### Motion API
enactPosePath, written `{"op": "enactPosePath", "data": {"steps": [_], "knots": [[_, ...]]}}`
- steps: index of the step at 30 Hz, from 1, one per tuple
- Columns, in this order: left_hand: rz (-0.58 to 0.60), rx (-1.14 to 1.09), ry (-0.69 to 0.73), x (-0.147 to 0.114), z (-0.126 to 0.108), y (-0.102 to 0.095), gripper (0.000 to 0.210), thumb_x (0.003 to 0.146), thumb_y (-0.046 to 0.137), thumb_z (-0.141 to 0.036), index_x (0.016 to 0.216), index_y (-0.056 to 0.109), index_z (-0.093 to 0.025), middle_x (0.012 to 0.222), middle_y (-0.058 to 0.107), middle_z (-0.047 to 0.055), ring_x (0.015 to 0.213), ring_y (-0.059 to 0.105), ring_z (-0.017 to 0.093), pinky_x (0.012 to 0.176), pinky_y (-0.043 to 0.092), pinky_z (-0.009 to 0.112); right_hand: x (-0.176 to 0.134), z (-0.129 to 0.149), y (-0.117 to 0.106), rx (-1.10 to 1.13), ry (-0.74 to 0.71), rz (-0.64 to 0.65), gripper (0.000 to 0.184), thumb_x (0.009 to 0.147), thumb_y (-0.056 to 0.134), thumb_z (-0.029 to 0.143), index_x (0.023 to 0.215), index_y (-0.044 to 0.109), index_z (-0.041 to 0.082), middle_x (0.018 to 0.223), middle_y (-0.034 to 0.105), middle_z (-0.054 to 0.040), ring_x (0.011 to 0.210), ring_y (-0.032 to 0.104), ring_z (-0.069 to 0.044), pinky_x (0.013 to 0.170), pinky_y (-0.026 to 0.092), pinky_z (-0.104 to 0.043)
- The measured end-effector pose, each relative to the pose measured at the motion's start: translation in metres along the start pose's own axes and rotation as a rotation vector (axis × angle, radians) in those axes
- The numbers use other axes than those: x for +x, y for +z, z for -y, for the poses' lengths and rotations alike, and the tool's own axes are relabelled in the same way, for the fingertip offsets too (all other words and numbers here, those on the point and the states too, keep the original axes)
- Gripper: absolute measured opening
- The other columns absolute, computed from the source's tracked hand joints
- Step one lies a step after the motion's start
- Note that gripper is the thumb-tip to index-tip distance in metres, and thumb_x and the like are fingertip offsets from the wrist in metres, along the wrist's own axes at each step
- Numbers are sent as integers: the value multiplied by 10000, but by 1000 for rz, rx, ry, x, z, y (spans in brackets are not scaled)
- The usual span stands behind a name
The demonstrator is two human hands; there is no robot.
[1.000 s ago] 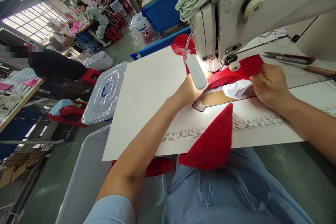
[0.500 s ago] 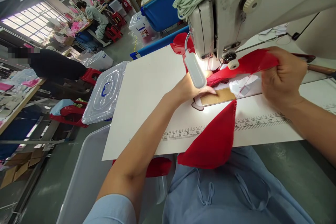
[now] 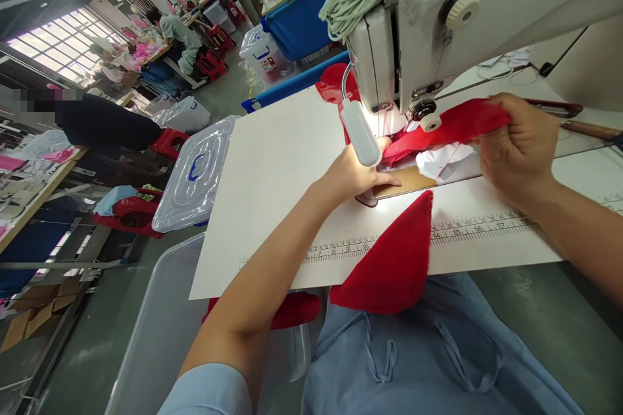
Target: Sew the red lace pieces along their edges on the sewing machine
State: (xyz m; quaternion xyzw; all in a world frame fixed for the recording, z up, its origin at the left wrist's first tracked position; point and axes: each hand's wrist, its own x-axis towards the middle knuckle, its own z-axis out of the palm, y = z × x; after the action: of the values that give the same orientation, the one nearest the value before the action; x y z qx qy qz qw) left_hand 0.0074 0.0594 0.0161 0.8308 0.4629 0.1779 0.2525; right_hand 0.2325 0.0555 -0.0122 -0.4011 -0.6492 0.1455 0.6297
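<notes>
My right hand (image 3: 520, 142) is closed around the right end of a red fabric piece (image 3: 452, 126), which stretches left toward the sewing machine (image 3: 379, 65). My left hand (image 3: 357, 172) lies at the fabric's left end beside the needle area, thumb stretched out over the tan plate (image 3: 413, 179). A small white lamp (image 3: 361, 133) hides some of its fingers, but it looks open and flat. A white cloth piece (image 3: 445, 162) lies under the red strip. Another red fabric piece (image 3: 389, 266) hangs over the table's front edge onto my lap.
The white tabletop (image 3: 272, 175) has a printed ruler along its front. Shiny red material (image 3: 335, 83) lies behind the lamp. A grey bin (image 3: 156, 331) and a clear lidded box (image 3: 195, 172) stand left. Wooden-handled tools (image 3: 588, 130) lie at right. Other people sit at tables farther back.
My right hand has come slightly down and left with the red strip. My left thumb has moved a little lower on the plate. The hanging red piece has shifted slightly left.
</notes>
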Motion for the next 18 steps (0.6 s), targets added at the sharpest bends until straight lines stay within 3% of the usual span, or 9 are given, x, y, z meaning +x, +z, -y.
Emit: {"op": "enactPosePath", "data": {"steps": [2, 4, 8, 11, 14, 18], "knots": [[-127, 77, -10, 1, -1, 12, 429, 784, 808, -324, 751, 391, -230, 751, 424, -22, 763, 514, 189, 697, 442, 323, 0, 0, -1, -14, -19, 14, 541, 917, 507, 705, 671, 546, 225, 562, 456, 12, 500, 432, -130, 456, 315, -284], [-203, 99, -19, 1, -1, 19, 377, 855, 719, -257, 730, 364, -233, 739, 417, -17, 780, 518, 198, 732, 445, 335, 0, 0, -1, -31, -43, 11, 516, 943, 506, 660, 670, 550, 224, 561, 447, 14, 506, 411, -126, 471, 300, -286], [-153, 37, -14, -1, -1, 10, 317, 913, 517, -79, 697, 340, -229, 726, 435, -5, 770, 502, 188, 745, 435, 331, -1, 1, -2, -60, -73, -6, 449, 982, 512, 558, 686, 579, 227, 586, 467, 12, 550, 427, -136, 542, 329, -298], [-121, 9, -4, -2, 0, -2, 332, 911, 495, -52, 682, 331, -227, 709, 418, -9, 733, 474, 174, 713, 422, 319, 0, 3, -3, -79, -68, 11, 445, 975, 521, 558, 678, 570, 230, 594, 471, 15, 555, 442, -137, 550, 327, -302], [-93, -14, 5, -3, -1, -6, 324, 914, 531, -72, 696, 346, -224, 697, 396, -22, 684, 437, 153, 674, 407, 302, 2, 7, -4, -81, -74, 18, 454, 975, 515, 566, 670, 548, 230, 586, 463, 21, 548, 439, -131, 542, 317, -301], [-82, 22, -16, -2, -3, 4, 396, 822, 745, -197, 713, 365, -225, 713, 419, -31, 681, 454, 148, 654, 417, 291, 3, 8, -4, -97, -69, 31, 472, 970, 507, 592, 670, 542, 230, 588, 506, 18, 558, 464, -132, 546, 331, -293]]}}
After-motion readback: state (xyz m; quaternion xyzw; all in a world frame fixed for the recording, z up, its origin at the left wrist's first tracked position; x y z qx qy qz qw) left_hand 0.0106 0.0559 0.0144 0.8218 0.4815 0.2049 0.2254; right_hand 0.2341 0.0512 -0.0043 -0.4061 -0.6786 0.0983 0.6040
